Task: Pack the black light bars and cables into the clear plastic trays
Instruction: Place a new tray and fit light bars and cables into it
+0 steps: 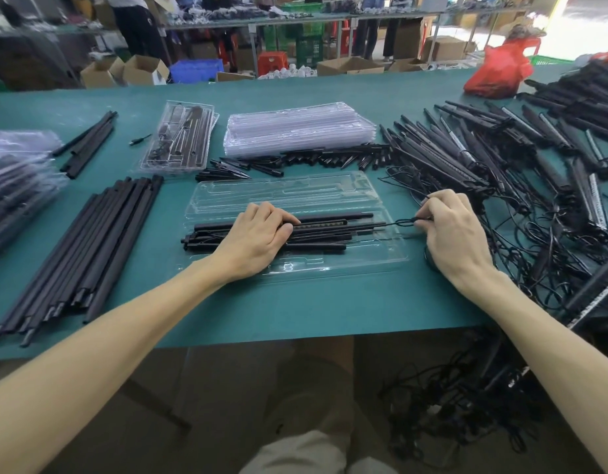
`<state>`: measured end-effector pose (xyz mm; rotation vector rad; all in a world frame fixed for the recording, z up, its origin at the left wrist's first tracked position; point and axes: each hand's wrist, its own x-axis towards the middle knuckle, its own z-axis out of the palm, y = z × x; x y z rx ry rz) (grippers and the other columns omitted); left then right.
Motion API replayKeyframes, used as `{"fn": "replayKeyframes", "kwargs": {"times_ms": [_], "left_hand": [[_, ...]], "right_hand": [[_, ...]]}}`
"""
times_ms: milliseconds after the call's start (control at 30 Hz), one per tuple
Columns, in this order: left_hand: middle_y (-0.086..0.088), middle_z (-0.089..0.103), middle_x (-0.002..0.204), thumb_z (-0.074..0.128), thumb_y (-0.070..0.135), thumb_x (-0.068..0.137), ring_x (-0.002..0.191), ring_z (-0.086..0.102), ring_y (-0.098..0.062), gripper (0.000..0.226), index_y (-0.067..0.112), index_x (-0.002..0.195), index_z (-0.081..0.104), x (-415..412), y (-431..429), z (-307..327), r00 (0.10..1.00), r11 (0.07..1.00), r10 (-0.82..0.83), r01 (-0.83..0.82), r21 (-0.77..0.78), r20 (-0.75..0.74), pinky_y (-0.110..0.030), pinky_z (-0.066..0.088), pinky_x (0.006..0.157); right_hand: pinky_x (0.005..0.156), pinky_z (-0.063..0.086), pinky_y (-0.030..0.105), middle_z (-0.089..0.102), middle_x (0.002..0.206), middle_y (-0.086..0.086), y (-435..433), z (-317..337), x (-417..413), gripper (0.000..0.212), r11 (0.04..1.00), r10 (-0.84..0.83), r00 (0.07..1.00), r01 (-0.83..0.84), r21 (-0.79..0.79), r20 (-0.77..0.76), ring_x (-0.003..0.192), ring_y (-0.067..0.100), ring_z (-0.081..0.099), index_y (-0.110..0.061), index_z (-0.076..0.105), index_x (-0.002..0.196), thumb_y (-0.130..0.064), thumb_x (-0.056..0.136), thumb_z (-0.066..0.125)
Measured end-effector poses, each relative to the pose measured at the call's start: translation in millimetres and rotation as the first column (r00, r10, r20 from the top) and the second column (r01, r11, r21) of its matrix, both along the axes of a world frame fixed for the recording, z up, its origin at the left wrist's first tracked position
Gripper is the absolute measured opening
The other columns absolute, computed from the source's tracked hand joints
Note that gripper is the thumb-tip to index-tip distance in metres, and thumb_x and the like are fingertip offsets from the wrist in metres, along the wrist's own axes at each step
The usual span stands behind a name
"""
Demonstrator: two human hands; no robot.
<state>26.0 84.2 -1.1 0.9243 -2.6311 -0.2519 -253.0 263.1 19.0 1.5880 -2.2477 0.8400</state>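
Both bare forearms reach in from the near edge, one from the near left and one from the near right. The left hand (258,236) lies palm down, with its fingers curled over the black bars (329,217). The right hand (458,230), knuckles up, pinches a thin cable (413,219) between thumb and fingertips.

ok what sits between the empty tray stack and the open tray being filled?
Between the tray stack and open tray: a scattered row of short black pieces on the green mat, head view.
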Motion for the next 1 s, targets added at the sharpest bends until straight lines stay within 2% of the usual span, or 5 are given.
{"fn": "replayKeyframes", "kwargs": {"times_ms": [167,333,500,767,1000], "left_hand": [[0.013,0.044,0.112,0.029,0.041,0.107,0.111,0.036,-0.013,0.036,0.033,0.129,0.056,1,2,1,1.0,1.0,0.003,-0.003,0.0,-0.011,-0.034,0.032,0.102],[0.009,0.047,0.115,0.031,0.039,0.107,0.113,0.036,-0.015,0.034,0.032,0.13,0.054,2,2,0,1.0,1.0,0.003,-0.003,-0.004,0.003,-0.036,0.033,0.103],[0.012,0.043,0.113,0.036,0.033,0.104,0.114,0.035,-0.016,0.032,0.032,0.131,0.053,1,0,-1,1.0,1.0,0.011,-0.011,-0.01,0.013,-0.036,0.032,0.104],[0.013,0.04,0.111,0.04,0.028,0.102,0.113,0.034,-0.016,0.032,0.032,0.131,0.053,-1,0,-2,1.0,0.999,0.009,-0.008,-0.032,0.014,-0.036,0.031,0.103],[0.013,0.039,0.112,0.039,0.029,0.101,0.113,0.034,-0.015,0.033,0.033,0.131,0.052,-2,-1,-3,1.0,0.999,0.01,-0.009,-0.037,0.02,-0.037,0.032,0.103]], "right_hand": [[0.081,0.043,0.032,0.061,0.111,0.012,9,1,-1,0.011,0.999,0.02,0.996,-0.017,0.029,-0.091,0.107,0.029,0.049,0.0,0.066,0.085,0.011,0.086,0.067],[0.085,0.052,0.05,0.059,0.12,0.016,14,4,0,0.016,0.996,0.037,0.989,-0.025,0.087,-0.143,0.113,0.034,0.047,0.002,0.066,0.085,0.018,0.081,0.065],[0.069,0.056,0.047,0.052,0.114,0.012,17,5,-2,0.021,0.991,0.085,0.987,-0.07,0.115,-0.133,0.098,0.03,0.049,0.0,0.062,0.086,0.02,0.083,0.059],[0.084,0.042,0.04,0.055,0.117,0.012,11,9,12,0.023,0.969,0.234,0.924,-0.196,0.149,-0.302,0.103,0.029,0.047,-0.003,0.061,0.084,0.016,0.079,0.072],[0.097,0.044,0.047,0.064,0.108,0.011,-4,17,38,0.02,0.954,0.297,0.886,-0.286,0.086,-0.356,0.104,0.034,0.056,0.0,0.07,0.093,0.014,0.078,0.073]]}}
